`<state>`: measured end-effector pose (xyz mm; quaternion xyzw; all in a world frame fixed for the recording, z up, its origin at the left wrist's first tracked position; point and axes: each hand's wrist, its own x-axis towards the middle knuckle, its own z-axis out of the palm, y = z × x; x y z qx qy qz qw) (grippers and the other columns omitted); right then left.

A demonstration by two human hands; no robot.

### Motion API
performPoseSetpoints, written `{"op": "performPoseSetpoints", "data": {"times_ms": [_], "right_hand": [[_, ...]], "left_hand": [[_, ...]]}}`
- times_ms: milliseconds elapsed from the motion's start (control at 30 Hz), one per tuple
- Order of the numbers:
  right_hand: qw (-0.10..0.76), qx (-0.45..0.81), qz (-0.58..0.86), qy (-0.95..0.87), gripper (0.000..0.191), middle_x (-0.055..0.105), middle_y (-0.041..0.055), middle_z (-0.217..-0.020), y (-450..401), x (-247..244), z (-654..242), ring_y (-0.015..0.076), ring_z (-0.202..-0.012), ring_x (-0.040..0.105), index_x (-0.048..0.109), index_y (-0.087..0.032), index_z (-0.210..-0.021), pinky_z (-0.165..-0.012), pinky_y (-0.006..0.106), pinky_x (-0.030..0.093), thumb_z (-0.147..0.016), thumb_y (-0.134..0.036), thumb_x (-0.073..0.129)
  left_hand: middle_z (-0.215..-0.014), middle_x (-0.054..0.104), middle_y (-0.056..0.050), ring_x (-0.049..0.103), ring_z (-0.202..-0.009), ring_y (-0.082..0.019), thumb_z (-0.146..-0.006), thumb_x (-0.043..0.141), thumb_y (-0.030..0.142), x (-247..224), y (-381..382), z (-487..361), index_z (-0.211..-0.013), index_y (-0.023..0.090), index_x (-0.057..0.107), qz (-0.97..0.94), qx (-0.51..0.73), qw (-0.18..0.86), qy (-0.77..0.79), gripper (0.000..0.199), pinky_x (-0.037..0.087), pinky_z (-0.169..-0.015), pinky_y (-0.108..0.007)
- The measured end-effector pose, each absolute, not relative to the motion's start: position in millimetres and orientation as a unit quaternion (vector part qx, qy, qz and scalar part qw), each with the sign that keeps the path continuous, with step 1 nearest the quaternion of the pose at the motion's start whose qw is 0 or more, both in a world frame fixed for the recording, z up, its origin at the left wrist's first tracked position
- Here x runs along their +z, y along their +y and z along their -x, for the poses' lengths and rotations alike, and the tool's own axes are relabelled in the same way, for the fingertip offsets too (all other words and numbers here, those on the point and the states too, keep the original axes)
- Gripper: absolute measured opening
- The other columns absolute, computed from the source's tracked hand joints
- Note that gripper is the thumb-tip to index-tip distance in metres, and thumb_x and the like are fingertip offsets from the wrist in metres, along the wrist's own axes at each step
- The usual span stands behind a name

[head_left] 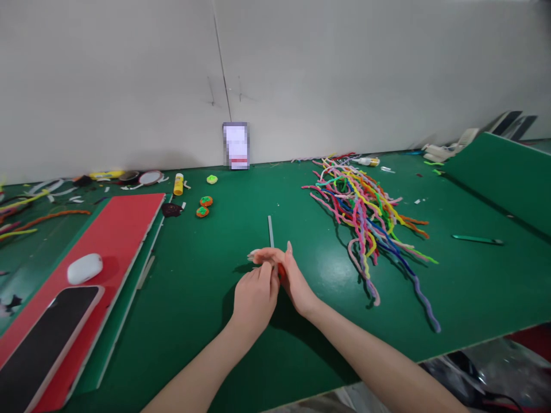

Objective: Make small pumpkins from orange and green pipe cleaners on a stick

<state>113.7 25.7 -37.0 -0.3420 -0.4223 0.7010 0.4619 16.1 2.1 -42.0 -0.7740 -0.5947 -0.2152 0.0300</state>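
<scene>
My left hand (257, 293) is closed, its fingertips pinched together against my right hand (298, 282). The right hand curls over from the other side, thumb raised and fingers bent across. Between them a small orange-red piece (282, 271) shows, mostly hidden by the fingers. Just beyond the hands, a thin grey stick (271, 230) points away from me. I cannot tell whether it is held or lies on the table. Two small orange rounds with green tops (206, 201) sit farther off to the left, near a yellow-green round (212, 179).
A loose heap of colourful pipe cleaners (365, 212) spreads to the right. Green tweezers (477, 239) lie farther right. On the left, a red board (129, 229) carries a phone (47, 338) and a white earbud case (85, 269). A glue stick (178, 184) and a lit phone (236, 146) stand behind.
</scene>
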Motion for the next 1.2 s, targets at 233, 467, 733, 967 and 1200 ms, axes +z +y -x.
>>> {"op": "performPoseSetpoints", "data": {"times_ms": [233, 467, 733, 967, 1200], "right_hand": [[0.516, 0.652, 0.322, -0.452, 0.052, 0.058, 0.0050, -0.106, 20, -36, -111, 0.0195, -0.105, 0.050, 0.060, -0.023, -0.098, -0.098, 0.038, 0.030, -0.085, -0.057, 0.022], [0.521, 0.657, 0.304, -0.452, 0.051, 0.054, 0.0047, -0.115, 18, -37, -107, 0.0189, -0.112, 0.045, 0.058, -0.024, -0.101, -0.100, 0.038, 0.030, -0.088, -0.052, 0.018], [0.512, 0.710, 0.279, -0.394, 0.047, 0.052, 0.0035, -0.118, 17, -35, -106, 0.0189, -0.111, 0.046, 0.061, -0.024, -0.096, -0.100, 0.038, 0.030, -0.086, -0.055, 0.026], [0.499, 0.751, 0.265, -0.343, 0.048, 0.055, 0.0041, -0.114, 19, -33, -105, 0.0198, -0.110, 0.048, 0.061, -0.023, -0.095, -0.098, 0.040, 0.031, -0.086, -0.054, 0.026], [0.490, 0.787, 0.274, -0.258, 0.057, 0.060, 0.0082, -0.104, 32, -29, -112, 0.0209, -0.106, 0.051, 0.058, -0.020, -0.100, -0.098, 0.041, 0.031, -0.083, -0.060, 0.022]], "left_hand": [[-0.057, 0.058, -0.003, 0.058, -0.051, -0.015, -0.087, 0.026, 0.014, -41, -2, -20, -0.079, 0.016, 0.046, 0.744, -0.206, -0.061, -0.633, 0.022, 0.036, -0.046, -0.023], [-0.061, 0.061, -0.005, 0.061, -0.056, -0.017, -0.085, 0.030, 0.012, -46, 2, -21, -0.079, 0.015, 0.048, 0.744, -0.180, -0.063, -0.641, 0.019, 0.037, -0.047, -0.022], [-0.067, 0.066, -0.007, 0.062, -0.056, -0.016, -0.083, 0.032, 0.013, -45, 3, -17, -0.084, 0.014, 0.050, 0.754, -0.159, -0.079, -0.633, 0.018, 0.036, -0.046, -0.022], [-0.057, 0.062, -0.005, 0.058, -0.050, -0.015, -0.084, 0.030, 0.017, -47, 4, -16, -0.075, 0.016, 0.051, 0.762, -0.168, -0.036, -0.624, 0.022, 0.034, -0.045, -0.022], [-0.060, 0.059, -0.003, 0.056, -0.052, -0.014, -0.088, 0.026, 0.024, -35, 17, 1, -0.076, 0.017, 0.050, 0.751, -0.158, -0.072, -0.637, 0.028, 0.029, -0.047, -0.022]]}}
